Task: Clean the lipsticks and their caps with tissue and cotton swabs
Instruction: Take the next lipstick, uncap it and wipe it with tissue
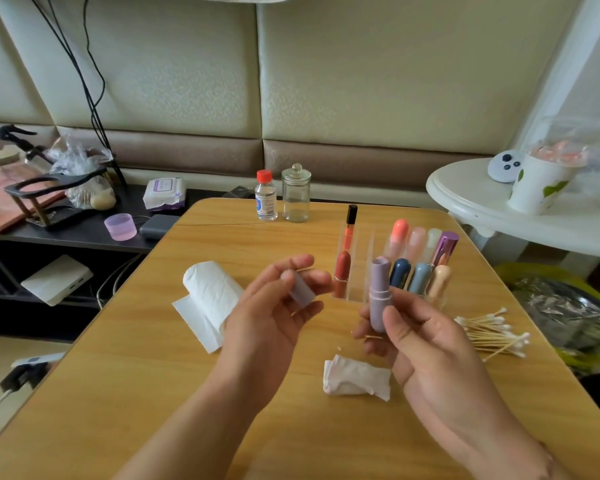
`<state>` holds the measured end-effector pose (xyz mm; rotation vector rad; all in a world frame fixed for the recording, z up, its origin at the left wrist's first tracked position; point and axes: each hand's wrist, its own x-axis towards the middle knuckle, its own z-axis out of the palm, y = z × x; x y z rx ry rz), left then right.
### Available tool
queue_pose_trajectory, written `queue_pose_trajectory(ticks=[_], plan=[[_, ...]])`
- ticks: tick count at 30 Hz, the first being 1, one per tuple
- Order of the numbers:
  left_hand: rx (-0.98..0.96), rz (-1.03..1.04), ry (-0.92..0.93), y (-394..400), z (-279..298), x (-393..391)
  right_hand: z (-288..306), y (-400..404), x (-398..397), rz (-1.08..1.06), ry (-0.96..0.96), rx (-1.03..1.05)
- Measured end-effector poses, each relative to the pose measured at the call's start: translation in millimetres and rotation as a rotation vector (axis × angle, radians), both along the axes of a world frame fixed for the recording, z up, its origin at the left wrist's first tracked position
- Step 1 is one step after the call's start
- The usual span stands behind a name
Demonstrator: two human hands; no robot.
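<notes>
My right hand [420,341] grips an uncapped lilac lipstick [380,292] upright above the wooden table [153,375]. Its lilac cap [300,291] is pinched in the fingers of my left hand [274,313], along with a thin cotton swab stick [305,270]. A second stick shows under my right fingers. A crumpled tissue [355,377] lies on the table below my right hand. A tissue roll [208,292] lies to the left. A pile of cotton swabs [492,332] lies to the right.
A clear organizer [361,271] behind my hands holds several capped lipsticks [416,268] and a lip gloss tube [350,223]. A small bottle with a red cap [266,195] and a glass jar [295,194] stand at the table's far edge. A white side table [482,202] stands right.
</notes>
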<state>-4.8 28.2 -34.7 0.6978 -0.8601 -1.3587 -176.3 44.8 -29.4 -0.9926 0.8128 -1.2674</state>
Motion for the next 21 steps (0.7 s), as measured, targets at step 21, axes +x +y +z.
queue_pose_trajectory(ticks=[21], plan=[[-0.070, -0.055, -0.148, 14.6, -6.2, -21.3, -0.2, 13.3, 10.7, -0.214, 0.186, -0.276]])
